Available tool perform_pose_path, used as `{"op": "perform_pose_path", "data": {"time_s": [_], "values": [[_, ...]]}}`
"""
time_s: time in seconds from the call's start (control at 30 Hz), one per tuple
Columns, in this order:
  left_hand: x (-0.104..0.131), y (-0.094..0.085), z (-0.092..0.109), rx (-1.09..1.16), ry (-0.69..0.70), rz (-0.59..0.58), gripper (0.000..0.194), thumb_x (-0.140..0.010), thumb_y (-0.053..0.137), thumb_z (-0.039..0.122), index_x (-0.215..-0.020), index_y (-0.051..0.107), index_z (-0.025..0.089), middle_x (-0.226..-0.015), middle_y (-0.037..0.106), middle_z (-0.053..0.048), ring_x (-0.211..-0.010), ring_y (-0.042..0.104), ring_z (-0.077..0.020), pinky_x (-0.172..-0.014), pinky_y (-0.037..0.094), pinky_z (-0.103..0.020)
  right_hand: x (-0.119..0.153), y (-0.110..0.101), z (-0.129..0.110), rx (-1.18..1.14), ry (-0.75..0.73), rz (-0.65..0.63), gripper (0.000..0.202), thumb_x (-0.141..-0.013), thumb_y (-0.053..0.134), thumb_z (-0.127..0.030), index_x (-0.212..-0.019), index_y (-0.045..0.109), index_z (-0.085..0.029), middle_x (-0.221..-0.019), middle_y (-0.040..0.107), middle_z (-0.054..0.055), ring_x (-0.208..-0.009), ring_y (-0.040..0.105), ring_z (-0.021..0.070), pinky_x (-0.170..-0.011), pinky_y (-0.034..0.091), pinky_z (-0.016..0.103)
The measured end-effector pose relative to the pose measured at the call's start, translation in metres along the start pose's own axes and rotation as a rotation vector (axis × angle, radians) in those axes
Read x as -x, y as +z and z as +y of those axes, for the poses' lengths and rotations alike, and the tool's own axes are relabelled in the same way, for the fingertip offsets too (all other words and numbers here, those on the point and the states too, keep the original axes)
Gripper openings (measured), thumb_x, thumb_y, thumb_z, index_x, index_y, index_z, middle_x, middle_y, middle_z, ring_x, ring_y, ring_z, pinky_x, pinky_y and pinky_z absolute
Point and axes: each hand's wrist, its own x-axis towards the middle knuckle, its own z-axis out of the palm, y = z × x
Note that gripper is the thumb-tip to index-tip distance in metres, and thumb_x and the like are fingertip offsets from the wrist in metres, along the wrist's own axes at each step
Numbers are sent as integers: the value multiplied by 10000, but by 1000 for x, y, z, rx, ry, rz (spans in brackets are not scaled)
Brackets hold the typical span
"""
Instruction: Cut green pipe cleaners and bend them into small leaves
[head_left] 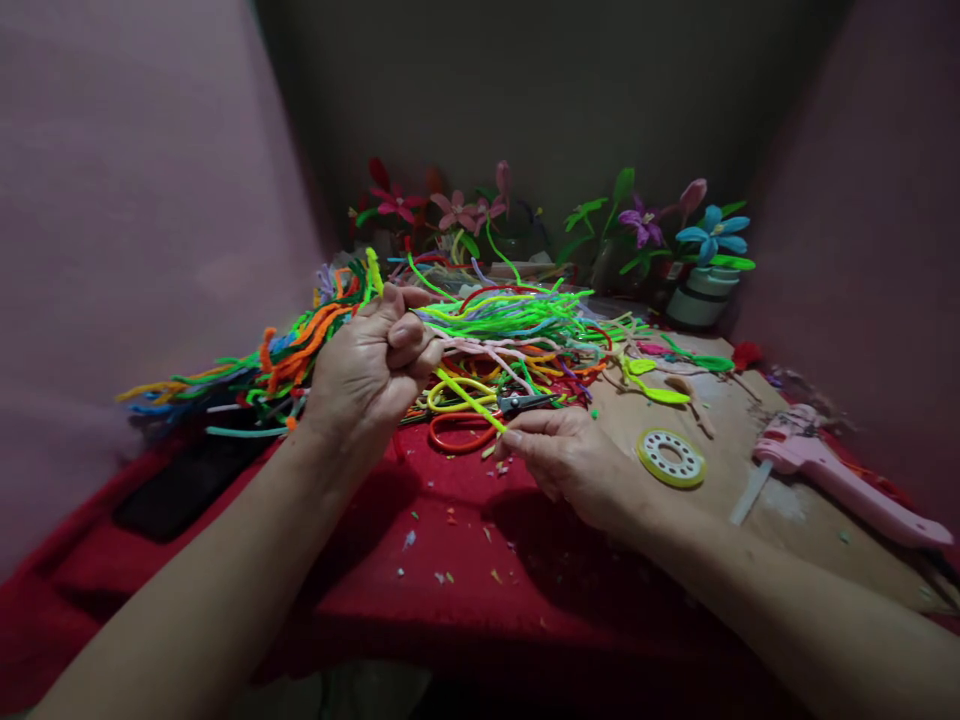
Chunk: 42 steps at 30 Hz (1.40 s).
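My left hand (pixel 379 360) is closed in a loose fist around a yellow pipe cleaner (pixel 469 400), and a yellow-green fuzzy end pokes out above its fingers. Between thumb and fingertips, my right hand (pixel 562 455) pinches the lower end of that pipe cleaner. The stretch between both hands runs straight and slants down to the right. Just behind the right fingers lies a tool with dark metal jaws (pixel 525 402); its handles are hard to make out. A big heap of green pipe cleaners (pixel 517 315) spreads behind both hands.
Orange pipe cleaners (pixel 311 340) pile up at left, above a black phone (pixel 184 490). To the right are a yellow tape roll (pixel 671 459) and a pink glue gun (pixel 847 480) on cardboard (pixel 615 440). Fuzzy flowers, including a blue one (pixel 712 235) in a white pot (pixel 703 297), stand behind.
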Motion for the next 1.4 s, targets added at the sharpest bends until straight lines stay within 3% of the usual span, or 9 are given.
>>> {"op": "perform_pose_path", "data": {"time_s": [0.23, 0.37, 0.5, 0.6, 0.7, 0.87, 1.07, 1.3, 1.4], "values": [[-2, -2, -2, 25, -23, -25, 246, -911, 453, 175, -723, 599, 114, -431, 288, 87, -325, 247, -17, -340, 241, -150, 1, 2, -2, -21, 33, -46, 197, -773, 577, -298, -672, 677, -161, -398, 348, -65, -401, 253, 64, -428, 156, 243], [-15, -7, -3, 94, -79, -76, 283, -939, 398, 242, -820, 616, 106, -495, 426, 55, -380, 378, -26, -393, 345, -146, 1, 1, -3, -85, 66, 24, 192, -761, 578, -319, -665, 644, -166, -393, 317, -76, -376, 227, 61, -410, 116, 248], [-26, -13, 4, 124, 3, 57, 278, -941, 382, 194, -803, 609, 111, -593, 550, 12, -493, 529, -42, -529, 461, -164, 0, 0, 0, -109, 47, 23, 203, -767, 575, -330, -693, 653, -158, -399, 312, -75, -386, 223, 64, -412, 125, 247], [-28, -18, 11, 148, 5, 114, 312, -942, 335, 121, -762, 589, 116, -491, 464, 44, -383, 422, -22, -411, 368, -136, -1, 0, 3, -39, 50, 9, 207, -783, 568, -323, -728, 671, -152, -401, 321, -71, -396, 241, 66, -416, 149, 245], [-26, -21, 18, 120, -12, 50, 345, -914, 297, 41, -721, 572, 119, -415, 335, 74, -314, 266, -21, -332, 249, -140, 0, 0, 3, 12, 49, 6, 216, -793, 556, -322, -732, 672, -150, -404, 327, -70, -397, 251, 65, -418, 163, 244], [-20, -20, 26, -18, 35, 40, 351, -873, 332, 38, -635, 578, 116, -399, 272, 71, -307, 190, -28, -301, 197, -152, 6, -2, -8, 114, 42, -10, 230, -802, 547, -306, -771, 697, -134, -433, 373, -59, -412, 281, 61, -429, 183, 240], [-20, -19, 30, -80, 56, 52, 356, -865, 370, 63, -594, 593, 129, -405, 216, 74, -320, 169, -37, -297, 188, -154, 9, -2, -11, 95, 40, -5, 226, -780, 554, -314, -730, 690, -141, -409, 352, -65, -404, 285, 63, -420, 194, 237], [-27, -28, 25, -96, 38, 30, 274, -833, 422, 63, -635, 602, 124, -412, 212, 85, -329, 151, -30, -310, 158, -169, 6, -2, -12, -50, 132, 4, 213, -717, 586, -332, -668, 660, -138, -361, 304, -79, -344, 220, 50, -362, 120, 230], [-26, -30, 24, -240, 137, 8, 218, -853, 457, 125, -701, 613, 133, -454, 315, 72, -367, 249, -29, -369, 266, -176, 0, -10, -12, -210, 136, -15, 186, -712, 596, -316, -671, 641, -140, -356, 298, -90, -327, 190, 42, -348, 110, 221]]}}
